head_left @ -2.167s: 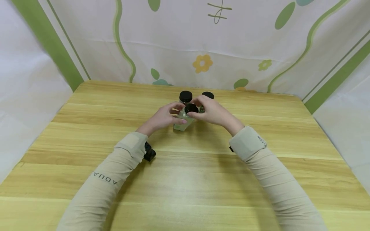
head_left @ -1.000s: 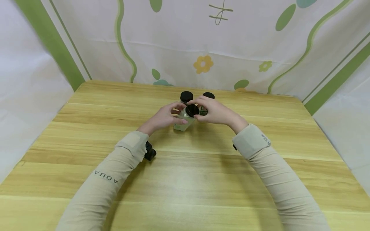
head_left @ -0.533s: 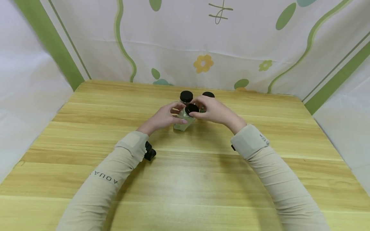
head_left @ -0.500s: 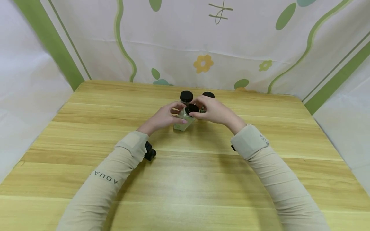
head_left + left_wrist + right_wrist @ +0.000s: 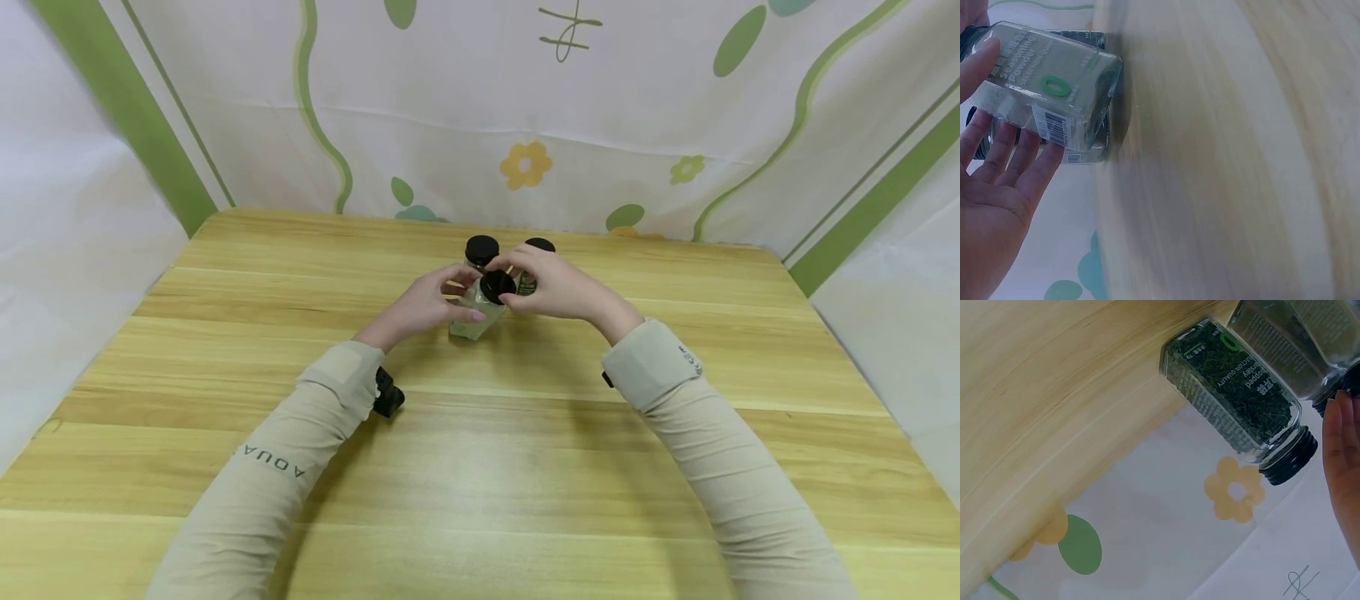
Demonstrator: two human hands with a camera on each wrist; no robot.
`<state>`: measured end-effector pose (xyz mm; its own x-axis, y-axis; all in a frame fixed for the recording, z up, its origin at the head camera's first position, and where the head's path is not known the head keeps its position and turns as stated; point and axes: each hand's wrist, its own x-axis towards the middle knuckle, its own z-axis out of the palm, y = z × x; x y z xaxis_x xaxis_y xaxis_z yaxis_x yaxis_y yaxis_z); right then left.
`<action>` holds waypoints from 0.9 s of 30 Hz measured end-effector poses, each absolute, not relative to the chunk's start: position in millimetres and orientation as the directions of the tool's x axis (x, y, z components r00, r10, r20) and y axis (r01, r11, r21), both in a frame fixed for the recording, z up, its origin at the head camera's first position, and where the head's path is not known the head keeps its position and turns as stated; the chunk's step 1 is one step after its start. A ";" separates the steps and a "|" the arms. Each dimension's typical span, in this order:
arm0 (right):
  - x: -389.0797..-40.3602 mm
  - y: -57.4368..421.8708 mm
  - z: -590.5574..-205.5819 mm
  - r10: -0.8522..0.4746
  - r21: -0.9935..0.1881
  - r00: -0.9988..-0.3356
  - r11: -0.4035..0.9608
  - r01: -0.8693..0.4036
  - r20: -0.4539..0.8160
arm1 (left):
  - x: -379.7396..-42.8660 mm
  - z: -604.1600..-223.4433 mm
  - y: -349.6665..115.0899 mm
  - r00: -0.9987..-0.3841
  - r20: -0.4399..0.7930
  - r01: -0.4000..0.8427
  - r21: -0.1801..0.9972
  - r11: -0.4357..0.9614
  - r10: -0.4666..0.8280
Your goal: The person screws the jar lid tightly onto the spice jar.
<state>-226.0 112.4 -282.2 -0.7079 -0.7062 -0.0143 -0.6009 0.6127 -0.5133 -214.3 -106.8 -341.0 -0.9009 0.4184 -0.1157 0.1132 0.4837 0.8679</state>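
Observation:
My left hand (image 5: 420, 310) holds a glass spice jar (image 5: 476, 318) round its body, tilted so that its black cap (image 5: 497, 287) leans right. In the left wrist view this spice jar (image 5: 1054, 78) has a printed label, a green oval and a barcode, with pale powder inside. My right hand (image 5: 562, 287) has thumb and fingers round the cap's sides; in the right wrist view only its fingertips (image 5: 1334, 425) show, by a black cap. Just behind stand two more capped jars, a left one (image 5: 482, 250) and a right one (image 5: 540, 246), partly hidden by my right hand.
Chopped parsley fills the right-hand jar (image 5: 1235, 387) in the right wrist view. The wooden table (image 5: 480, 475) ends at a white curtain (image 5: 450, 100) printed with flowers and leaves. A black wrist camera (image 5: 388, 395) sits at my left cuff.
My right hand's fingers shift back and forth round the cap; since half a second ago the thumb has moved slightly right and the wrist outward. The left hand and jar hold nearly still.

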 end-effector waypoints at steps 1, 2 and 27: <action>-226.1 112.1 -282.2 -0.705 -0.514 -0.709 0.614 -0.598 -0.016 | -214.3 -340.9 -106.7 -0.901 -0.115 0.114 0.868 0.484 0.418; -226.2 112.0 -282.3 -0.702 -0.515 -0.712 0.617 -0.596 -0.018 | -214.2 -340.7 -106.8 -0.901 -0.116 0.113 0.868 0.484 0.418; -228.4 107.5 -282.7 -0.712 -0.468 -0.702 0.615 -0.635 0.016 | -212.0 -339.5 -110.1 -0.897 -0.098 0.115 0.889 0.443 0.430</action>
